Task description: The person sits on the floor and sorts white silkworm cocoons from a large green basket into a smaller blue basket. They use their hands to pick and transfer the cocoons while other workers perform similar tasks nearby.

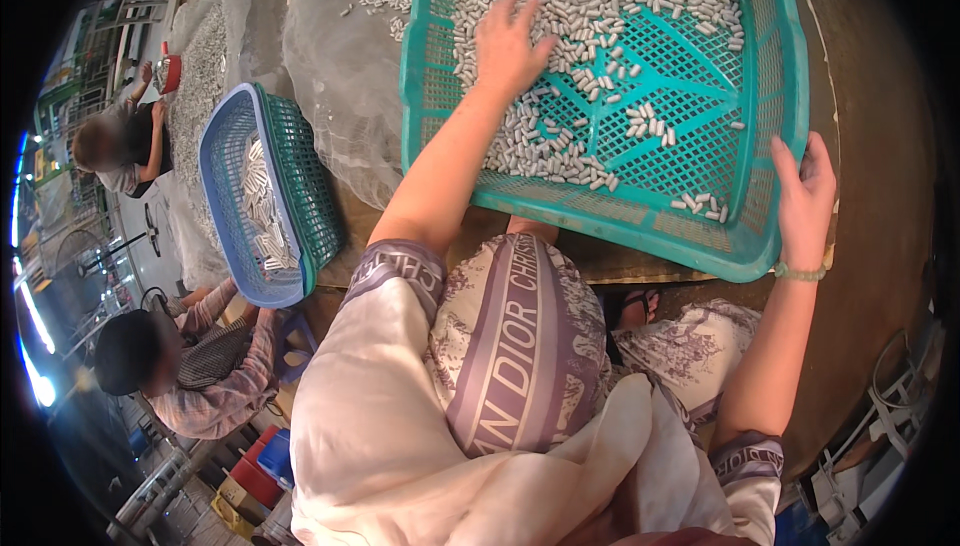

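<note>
A wide green plastic basket with mesh walls and floor lies in front of me, tilted a little. Many small grey-white cylindrical pieces are heaped along its far and left parts, and the floor lattice shows through toward the right. My left hand reaches in over the far left heap with its fingers spread, resting on or just above the pieces. At the basket's right edge, my right hand is closed around the rim, thumb toward the inside and the other fingers at the outer side.
Left of the basket, a blue basket nested in a green one holds longer pale pieces. Crumpled clear plastic sheeting covers the table there, with more loose pieces beyond. Two people sit at the left, one with a red container.
</note>
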A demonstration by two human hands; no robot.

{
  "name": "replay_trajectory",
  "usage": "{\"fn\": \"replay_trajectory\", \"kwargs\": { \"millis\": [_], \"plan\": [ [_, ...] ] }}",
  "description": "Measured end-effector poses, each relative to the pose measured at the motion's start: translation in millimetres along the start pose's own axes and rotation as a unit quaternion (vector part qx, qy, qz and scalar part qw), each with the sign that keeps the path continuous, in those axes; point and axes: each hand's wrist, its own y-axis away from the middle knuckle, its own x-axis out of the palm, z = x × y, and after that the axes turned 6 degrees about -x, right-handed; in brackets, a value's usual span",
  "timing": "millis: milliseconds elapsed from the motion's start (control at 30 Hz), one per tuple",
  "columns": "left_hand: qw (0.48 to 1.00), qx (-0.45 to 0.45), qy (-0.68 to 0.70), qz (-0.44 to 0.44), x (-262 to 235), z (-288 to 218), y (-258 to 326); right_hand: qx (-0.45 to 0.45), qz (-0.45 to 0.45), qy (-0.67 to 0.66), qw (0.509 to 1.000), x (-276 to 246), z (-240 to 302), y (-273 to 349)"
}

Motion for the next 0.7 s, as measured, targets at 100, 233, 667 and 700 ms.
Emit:
{"fn": "replay_trajectory", "kwargs": {
  "millis": [100,233,667,700],
  "plan": [
    [0.988,-0.136,0.071,-0.013,10.6,39.6,4.1,-0.010,-0.004,-0.029,1.000,4.8,0.2,0.2],
    [0.980,-0.106,0.169,0.006,29.1,8.8,1.7,-0.033,0.021,-0.025,0.999,5.6,6.4,-2.2],
    [0.979,-0.151,0.124,-0.061,17.9,23.4,-27.8,-0.030,0.012,-0.010,0.999,3.0,14.5,5.4],
    [0.968,-0.229,0.058,-0.083,16.4,47.8,-25.7,-0.033,0.018,-0.015,0.999,6.0,16.1,5.4]
  ]
}}
